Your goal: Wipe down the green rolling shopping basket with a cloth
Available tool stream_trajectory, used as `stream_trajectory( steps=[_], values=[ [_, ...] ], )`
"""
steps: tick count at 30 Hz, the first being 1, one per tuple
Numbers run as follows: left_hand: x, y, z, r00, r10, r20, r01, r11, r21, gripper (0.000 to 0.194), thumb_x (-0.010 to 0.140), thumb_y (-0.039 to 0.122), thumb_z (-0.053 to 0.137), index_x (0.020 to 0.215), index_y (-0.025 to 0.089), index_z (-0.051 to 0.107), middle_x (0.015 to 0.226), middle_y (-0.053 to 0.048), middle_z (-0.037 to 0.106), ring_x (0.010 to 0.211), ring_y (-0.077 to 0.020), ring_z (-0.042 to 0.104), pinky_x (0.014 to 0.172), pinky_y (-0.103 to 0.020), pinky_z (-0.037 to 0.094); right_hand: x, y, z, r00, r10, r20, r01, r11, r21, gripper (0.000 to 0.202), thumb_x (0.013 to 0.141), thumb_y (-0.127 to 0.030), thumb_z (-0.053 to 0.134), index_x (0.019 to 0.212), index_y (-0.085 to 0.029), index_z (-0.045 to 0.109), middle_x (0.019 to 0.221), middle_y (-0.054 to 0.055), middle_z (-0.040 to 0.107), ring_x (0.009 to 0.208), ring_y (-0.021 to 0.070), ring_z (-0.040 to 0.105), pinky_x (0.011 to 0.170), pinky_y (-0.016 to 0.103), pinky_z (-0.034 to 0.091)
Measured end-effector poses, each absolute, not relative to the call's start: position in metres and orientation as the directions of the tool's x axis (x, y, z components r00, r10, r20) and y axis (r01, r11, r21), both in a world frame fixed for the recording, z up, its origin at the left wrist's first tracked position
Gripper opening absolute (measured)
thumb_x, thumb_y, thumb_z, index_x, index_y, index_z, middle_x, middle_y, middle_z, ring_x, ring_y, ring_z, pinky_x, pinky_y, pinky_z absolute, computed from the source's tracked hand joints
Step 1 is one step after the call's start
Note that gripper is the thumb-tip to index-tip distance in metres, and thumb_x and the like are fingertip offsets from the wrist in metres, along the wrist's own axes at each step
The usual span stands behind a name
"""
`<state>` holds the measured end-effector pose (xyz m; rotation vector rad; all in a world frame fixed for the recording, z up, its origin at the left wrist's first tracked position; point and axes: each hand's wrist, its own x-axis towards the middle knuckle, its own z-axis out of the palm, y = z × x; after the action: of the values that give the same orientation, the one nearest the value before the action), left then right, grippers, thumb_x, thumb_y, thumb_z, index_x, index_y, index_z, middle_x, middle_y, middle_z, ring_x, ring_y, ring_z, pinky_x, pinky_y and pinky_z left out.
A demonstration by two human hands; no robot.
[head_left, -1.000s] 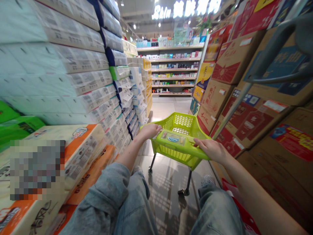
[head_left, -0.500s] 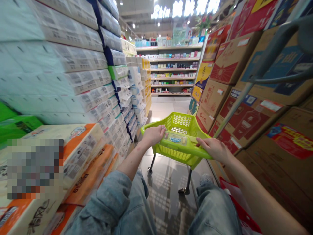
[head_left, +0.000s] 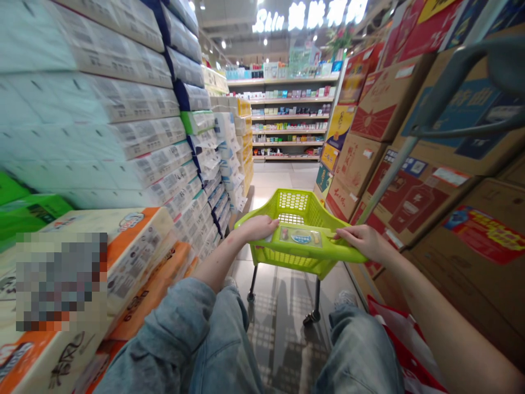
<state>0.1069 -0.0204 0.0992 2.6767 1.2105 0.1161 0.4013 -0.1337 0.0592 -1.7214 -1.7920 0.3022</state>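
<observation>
A lime-green shopping cart with a perforated basket stands in front of me on thin dark legs with wheels. My left hand is closed on the left part of its handle. My right hand grips the right part, fingers over the top edge. Between the hands, a clear panel with a blue label is set in the handle. The part of the basket floor that shows holds nothing I can make out.
Tissue packs are stacked high on the left, orange-and-cream packs nearer. Cardboard boxes line the right side, with a grey metal bar before them. Stocked shelves stand ahead. A red bag lies low right.
The cart handle has shifted slightly right and turned a little, and my right hand has moved right with it. Both hands keep their hold.
</observation>
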Motion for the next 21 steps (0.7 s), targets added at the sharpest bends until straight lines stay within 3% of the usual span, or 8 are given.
stream_trajectory(
  steps=[5, 9, 11, 15, 21],
  values=[
    [0.089, -0.044, 0.090, 0.652, 0.733, 0.193, 0.737, -0.673, 0.061, 0.065, 0.094, 0.048, 0.010, 0.096, 0.017, 0.066, 0.084, -0.009, 0.071, 0.080, -0.0212, 0.066, 0.070, -0.030, 0.046, 0.399, -0.127, 0.062, 0.079, 0.961, 0.266, 0.761, 0.114, -0.639, 0.059, 0.075, -0.066, 0.042, 0.074, -0.017, 0.075, 0.043, 0.000, 0.054, 0.037, 0.0102, 0.040, 0.040, 0.024, 0.027],
    [0.060, -0.056, 0.079, 0.684, 0.599, 0.417, 0.652, -0.758, 0.020, 0.052, 0.096, 0.041, 0.015, 0.117, 0.021, 0.058, 0.089, -0.005, 0.070, 0.075, -0.0165, 0.065, 0.069, -0.027, 0.045, 0.396, -0.120, 0.063, 0.052, 0.964, 0.262, 0.754, 0.134, -0.643, 0.063, 0.075, -0.068, 0.042, 0.073, -0.015, 0.074, 0.043, 0.000, 0.054, 0.038, 0.0102, 0.041, 0.042, 0.024, 0.028],
    [0.046, -0.058, 0.071, 0.691, 0.486, 0.534, 0.576, -0.817, -0.002, 0.045, 0.097, 0.036, 0.020, 0.115, 0.021, 0.058, 0.093, -0.005, 0.069, 0.079, -0.0156, 0.063, 0.072, -0.027, 0.045, 0.395, -0.116, 0.063, 0.041, 0.967, 0.252, 0.761, 0.133, -0.634, 0.062, 0.076, -0.068, 0.041, 0.074, -0.014, 0.074, 0.044, 0.000, 0.054, 0.040, 0.0103, 0.043, 0.043, 0.024, 0.030],
    [0.029, -0.062, 0.058, 0.667, 0.374, 0.644, 0.528, -0.847, -0.056, 0.033, 0.095, 0.032, 0.033, 0.095, 0.017, 0.062, 0.081, -0.005, 0.066, 0.078, -0.0173, 0.060, 0.073, -0.031, 0.044, 0.397, -0.112, 0.062, 0.038, 0.970, 0.239, 0.781, 0.121, -0.613, 0.061, 0.079, -0.066, 0.040, 0.077, -0.015, 0.073, 0.047, 0.001, 0.056, 0.042, 0.0110, 0.045, 0.045, 0.024, 0.031],
    [0.024, -0.078, 0.041, 0.634, 0.254, 0.731, 0.464, -0.880, -0.097, 0.023, 0.090, 0.026, 0.046, 0.109, 0.017, 0.053, 0.111, -0.009, 0.062, 0.101, -0.0191, 0.056, 0.089, -0.038, 0.044, 0.396, -0.109, 0.064, 0.045, 0.972, 0.231, 0.818, 0.097, -0.567, 0.063, 0.078, -0.068, 0.038, 0.076, -0.016, 0.073, 0.047, 0.001, 0.056, 0.043, 0.0119, 0.045, 0.045, 0.025, 0.031]
  ],
)
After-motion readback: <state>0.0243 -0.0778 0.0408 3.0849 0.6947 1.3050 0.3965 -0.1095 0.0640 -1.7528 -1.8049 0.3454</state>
